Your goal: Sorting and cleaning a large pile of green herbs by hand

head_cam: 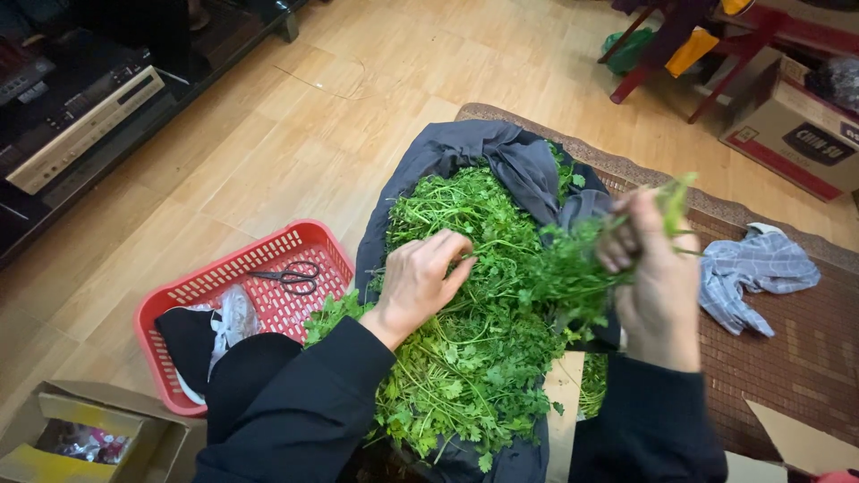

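Between the two hands lies a heap of leafy green herbs (465, 358), thin-stemmed and frilly, piled on a dark grey cloth (501, 152). Right hand (658, 286) is closed on a raised sprig bunch (573, 264); left hand (420, 282) rests curled on the heap, fingers bent into the stems. Left of that hand sits a red slotted plastic basket (309, 237) with black scissors (291, 277). Right of the gripped bunch, a checked rag (752, 268) lies crumpled on a woven mat (805, 358); beyond it stands a cardboard box (787, 125) with a dark label and red stripe.

left hand (419, 284) curled, right hand (651, 273) clenched
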